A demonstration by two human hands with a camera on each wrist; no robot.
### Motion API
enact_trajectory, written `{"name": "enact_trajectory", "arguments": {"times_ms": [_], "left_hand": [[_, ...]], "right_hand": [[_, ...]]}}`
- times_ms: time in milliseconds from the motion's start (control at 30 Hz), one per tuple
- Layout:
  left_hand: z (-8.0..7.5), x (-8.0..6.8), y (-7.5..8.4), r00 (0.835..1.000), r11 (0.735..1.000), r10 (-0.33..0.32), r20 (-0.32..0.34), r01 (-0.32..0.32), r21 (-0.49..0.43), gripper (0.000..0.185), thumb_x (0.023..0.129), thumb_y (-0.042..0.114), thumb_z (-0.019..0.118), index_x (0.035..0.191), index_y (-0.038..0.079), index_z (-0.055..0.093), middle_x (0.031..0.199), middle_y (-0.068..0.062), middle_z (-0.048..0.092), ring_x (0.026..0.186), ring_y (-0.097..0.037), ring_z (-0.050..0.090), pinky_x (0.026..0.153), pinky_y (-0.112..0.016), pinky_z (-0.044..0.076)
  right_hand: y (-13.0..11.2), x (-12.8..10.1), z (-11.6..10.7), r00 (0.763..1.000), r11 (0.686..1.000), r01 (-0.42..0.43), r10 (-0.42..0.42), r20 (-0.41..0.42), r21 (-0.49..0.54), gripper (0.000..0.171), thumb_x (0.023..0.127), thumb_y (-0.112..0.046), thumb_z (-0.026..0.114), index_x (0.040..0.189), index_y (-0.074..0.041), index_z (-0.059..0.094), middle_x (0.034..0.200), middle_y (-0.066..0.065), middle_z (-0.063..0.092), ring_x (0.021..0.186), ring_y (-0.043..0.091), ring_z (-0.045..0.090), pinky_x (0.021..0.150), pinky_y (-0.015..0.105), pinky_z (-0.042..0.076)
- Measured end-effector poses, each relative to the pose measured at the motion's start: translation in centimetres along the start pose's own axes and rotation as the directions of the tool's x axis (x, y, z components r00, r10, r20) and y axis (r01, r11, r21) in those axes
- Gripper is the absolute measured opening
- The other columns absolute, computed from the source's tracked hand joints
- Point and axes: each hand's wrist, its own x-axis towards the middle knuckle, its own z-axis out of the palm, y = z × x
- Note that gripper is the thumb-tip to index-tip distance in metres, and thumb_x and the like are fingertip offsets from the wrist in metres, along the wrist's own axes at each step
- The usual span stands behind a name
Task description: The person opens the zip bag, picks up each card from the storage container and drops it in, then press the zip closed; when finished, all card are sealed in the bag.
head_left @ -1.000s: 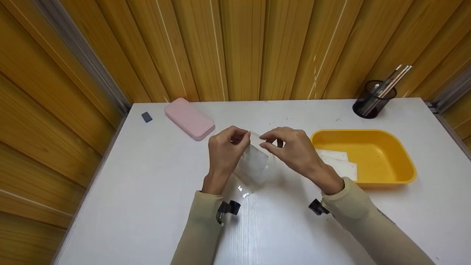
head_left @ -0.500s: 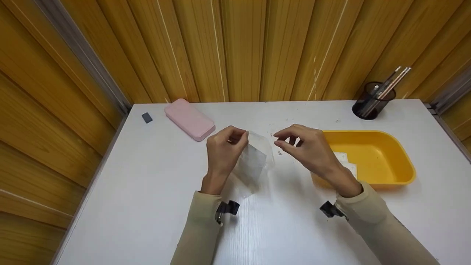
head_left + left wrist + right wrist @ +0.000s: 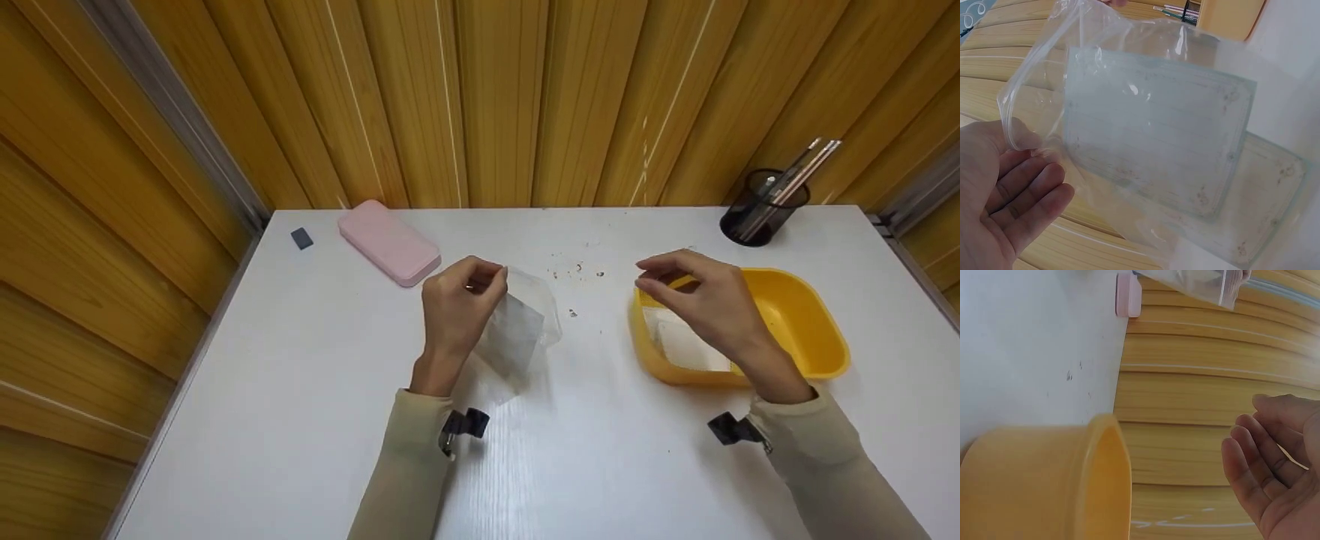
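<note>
My left hand [image 3: 461, 311] pinches the top edge of a clear zip bag [image 3: 550, 315] between thumb and fingertips, over the middle of the table. Inside it the left wrist view shows a pale card [image 3: 1151, 132] with a flowered border, and another such card [image 3: 1275, 197] sticks out lower down behind it. My right hand [image 3: 709, 307] hovers above the left end of a yellow bin [image 3: 799, 322], fingers loosely bent and thumb apart from them, with nothing held. White cards [image 3: 690, 346] lie in the bin, partly covered by this hand in the head view.
A pink case [image 3: 390, 244] and a small dark block [image 3: 301, 238] lie at the back left of the white table [image 3: 300, 390]. At the back right stands a black mesh cup [image 3: 757, 214] with several pencils. Tiny crumbs [image 3: 579, 268] dot the tabletop near the bag.
My right hand has moved rightward from beside the bag's opening to above the bin. My left hand keeps its pinch on the bag and has hardly moved.
</note>
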Motion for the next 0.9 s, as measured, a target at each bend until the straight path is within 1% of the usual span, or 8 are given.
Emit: {"name": "enact_trajectory", "arguments": {"times_ms": [100,200,333,467,600,700,800,900], "left_hand": [[0.0,-0.1,0.1,1.0,1.0,0.003,0.0,-0.003,-0.004,0.006,0.088,0.0,0.081,0.084,0.002,0.078,0.077,-0.006,0.076,0.065,-0.015,0.071,0.062,-0.025,0.06],[0.0,-0.1,0.1,1.0,1.0,0.01,0.0,-0.01,-0.01,0.006,0.088,0.0,0.081,0.084,0.002,0.078,0.077,-0.006,0.076,0.064,-0.015,0.07,0.062,-0.025,0.06],[-0.1,-0.1,0.1,1.0,1.0,0.021,-0.001,-0.021,-0.016,0.007,0.088,-0.001,0.081,0.084,0.002,0.077,0.077,-0.006,0.076,0.064,-0.015,0.07,0.062,-0.026,0.06],[-0.1,0.0,0.0,1.0,1.0,0.023,0.003,-0.023,-0.015,0.007,0.089,0.0,0.081,0.084,0.002,0.077,0.078,-0.006,0.076,0.065,-0.015,0.07,0.062,-0.025,0.06],[-0.3,0.0,-0.1,1.0,1.0,0.019,0.002,-0.019,-0.015,0.006,0.089,0.0,0.081,0.084,0.002,0.077,0.078,-0.006,0.076,0.065,-0.015,0.07,0.062,-0.025,0.06],[-0.4,0.0,-0.1,1.0,1.0,0.016,-0.001,-0.017,-0.019,0.007,0.089,-0.001,0.081,0.084,0.002,0.077,0.077,-0.006,0.075,0.065,-0.014,0.07,0.062,-0.025,0.06],[-0.4,0.1,-0.1,1.0,1.0,0.015,-0.002,-0.015,-0.018,0.007,0.089,-0.001,0.081,0.084,0.002,0.077,0.077,-0.005,0.075,0.065,-0.014,0.07,0.062,-0.025,0.06],[-0.5,0.1,-0.1,1.0,1.0,0.015,-0.004,-0.015,-0.011,0.007,0.089,0.0,0.081,0.084,0.003,0.077,0.076,-0.005,0.075,0.065,-0.014,0.07,0.062,-0.024,0.059]], "right_hand": [[1.4,-0.5,-0.7,0.999,0.998,-0.048,0.048,0.009,-0.029,0.024,0.098,-0.012,0.079,0.12,-0.004,0.077,0.106,0.009,0.076,0.089,0.0,0.063,0.076,0.007,0.05],[2.7,-1.1,-1.3,0.996,0.994,-0.089,0.091,0.023,-0.064,0.027,0.098,-0.016,0.079,0.121,-0.003,0.076,0.109,0.011,0.076,0.09,0.002,0.063,0.077,0.006,0.048],[4.5,-1.4,-2.0,0.989,0.986,-0.122,0.13,0.064,-0.109,0.031,0.097,-0.02,0.08,0.121,-0.001,0.075,0.109,0.014,0.077,0.094,0.018,0.067,0.077,0.004,0.046],[6.2,-1.5,-2.6,0.977,0.975,-0.162,0.18,0.114,-0.15,0.037,0.099,-0.024,0.079,0.124,0.002,0.073,0.111,0.018,0.076,0.101,0.032,0.068,0.075,0.003,0.044],[7.5,-1.4,-3.4,0.956,0.96,-0.209,0.241,0.167,-0.188,0.044,0.099,-0.028,0.078,0.129,0.003,0.071,0.116,0.022,0.074,0.106,0.038,0.066,0.074,0.003,0.043],[8.6,-1.5,-3.9,0.929,0.946,-0.234,0.285,0.236,-0.222,0.049,0.098,-0.031,0.08,0.13,0.005,0.069,0.118,0.024,0.072,0.108,0.04,0.065,0.075,0.005,0.043],[9.7,-1.7,-4.3,0.909,0.938,-0.25,0.313,0.276,-0.242,0.046,0.097,-0.029,0.081,0.126,0.005,0.07,0.115,0.022,0.072,0.107,0.039,0.064,0.075,0.006,0.044],[10.5,-2.2,-4.5,0.902,0.934,-0.26,0.325,0.283,-0.246,0.041,0.096,-0.027,0.082,0.121,0.004,0.071,0.111,0.018,0.072,0.104,0.037,0.064,0.075,0.006,0.045]]}}
